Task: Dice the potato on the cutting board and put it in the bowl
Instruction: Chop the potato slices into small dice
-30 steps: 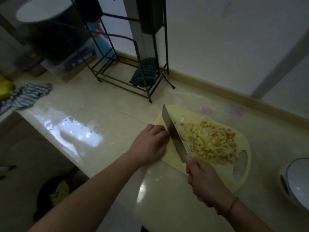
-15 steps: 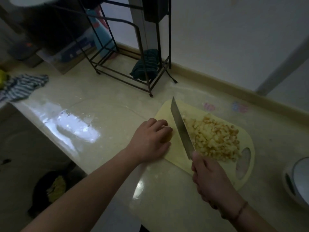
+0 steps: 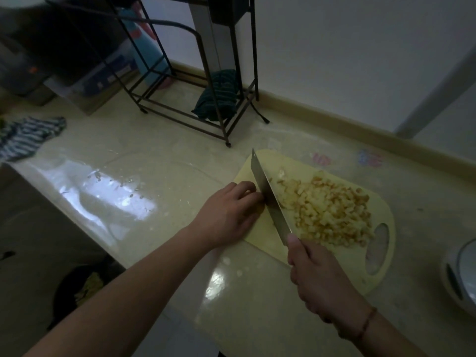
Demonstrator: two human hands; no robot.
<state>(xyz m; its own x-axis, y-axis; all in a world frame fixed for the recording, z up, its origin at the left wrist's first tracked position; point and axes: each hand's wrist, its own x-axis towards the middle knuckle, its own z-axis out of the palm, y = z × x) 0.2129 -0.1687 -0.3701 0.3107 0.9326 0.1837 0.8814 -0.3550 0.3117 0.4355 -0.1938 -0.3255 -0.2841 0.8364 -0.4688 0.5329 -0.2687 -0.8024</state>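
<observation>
The right hand (image 3: 318, 275) grips the handle of a knife (image 3: 269, 195), fingers wrapped round it, thumb lying near the heel of the blade. The blade stands on edge across the left part of the pale yellow cutting board (image 3: 260, 234), its tip towards the wall. The left hand (image 3: 228, 213) rests at the board's left edge, fingers curled with the knuckles just beside the flat of the blade; whatever piece it holds down is hidden beneath the fingers, and this cannot be confirmed. A heap of diced potato (image 3: 332, 211) lies on the board to the right of the blade, spread towards the handle cut-out. The bowl (image 3: 461, 274) stands on the surface at the right edge of view, apart from the board and only partly visible. Lighting is dim. Behind the board stands a dark wire rack (image 3: 226, 119) with a green cloth (image 3: 217, 99) on its lower tier. A striped cloth (image 3: 24, 136) lies at the far left of the glossy surface (image 3: 159, 176).
</observation>
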